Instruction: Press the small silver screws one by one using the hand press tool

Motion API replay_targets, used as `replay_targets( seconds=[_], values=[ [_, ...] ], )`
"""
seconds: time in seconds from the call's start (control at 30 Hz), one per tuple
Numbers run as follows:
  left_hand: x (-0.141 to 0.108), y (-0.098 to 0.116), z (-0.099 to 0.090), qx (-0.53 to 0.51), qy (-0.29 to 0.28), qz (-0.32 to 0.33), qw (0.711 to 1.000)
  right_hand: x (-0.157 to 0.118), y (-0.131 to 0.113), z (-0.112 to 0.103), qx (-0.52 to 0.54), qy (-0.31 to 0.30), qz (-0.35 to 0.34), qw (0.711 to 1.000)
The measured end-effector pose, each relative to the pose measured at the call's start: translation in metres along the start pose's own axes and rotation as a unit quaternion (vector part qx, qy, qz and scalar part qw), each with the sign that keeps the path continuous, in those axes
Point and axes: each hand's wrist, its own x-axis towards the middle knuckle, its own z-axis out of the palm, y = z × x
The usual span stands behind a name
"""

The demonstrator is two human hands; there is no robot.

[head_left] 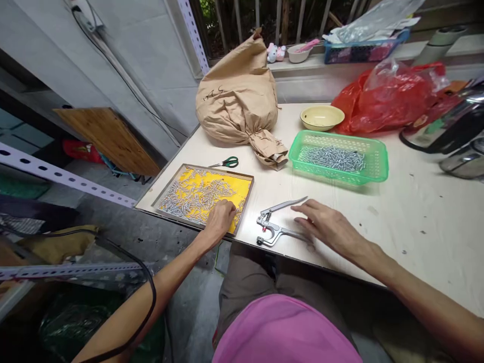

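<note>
My left hand (pixel 220 220) is over the right part of a shallow tray (pixel 245 205) with a yellow bottom. Its fingers are curled down among many small silvery metal pieces (pixel 189 201); whatever they pinch is hidden. To the right of the tray, a pair of silver hand pliers (pixel 276 233) with a spring and a C-shaped jaw lies on the table, handles spread. My right hand (pixel 327 224) hovers at those handles, its thumb and fingers apart. The end of the lower handle passes beneath this hand.
Behind the tray lie green-handled scissors (pixel 230 162) and a tied brown bag (pixel 238 106). A green basket (pixel 340 176) holds more metal pieces. Further back are a cream bowl (pixel 322 117), a red plastic bag (pixel 389 101) and a kettle (pixel 446 121). The table's front edge borders my lap.
</note>
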Motion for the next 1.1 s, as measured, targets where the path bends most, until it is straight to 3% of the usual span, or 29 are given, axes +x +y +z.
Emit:
replay_targets(
  seconds=[0.17, 0.43, 0.57, 0.63, 0.77, 0.97, 1.1],
  values=[
    [0.005, -0.007, 0.006, -0.008, 0.005, -0.009, 1.000, -0.012, -0.015, 0.020, -0.007, -0.079, 0.003, 0.997],
    [0.004, -0.007, 0.005, 0.013, 0.025, 0.038, 0.999, -0.024, -0.011, 0.044, -0.041, -0.107, 0.022, 0.993],
    [-0.002, 0.009, -0.008, -0.098, 0.055, -0.017, 0.994, -0.028, -0.012, 0.044, -0.060, -0.110, 0.026, 0.992],
    [-0.007, 0.024, -0.012, -0.219, 0.015, -0.076, 0.973, -0.028, -0.013, 0.043, -0.065, -0.113, 0.028, 0.991],
    [-0.016, 0.053, -0.006, -0.398, -0.123, -0.143, 0.898, -0.025, -0.019, 0.039, -0.082, -0.125, 0.037, 0.988],
    [-0.017, 0.063, 0.010, -0.427, -0.211, -0.197, 0.857, -0.023, -0.027, 0.031, -0.094, -0.130, 0.057, 0.985],
    [-0.016, 0.066, 0.010, -0.424, -0.228, -0.212, 0.850, -0.024, -0.029, 0.027, -0.081, -0.132, 0.067, 0.986]
  ],
)
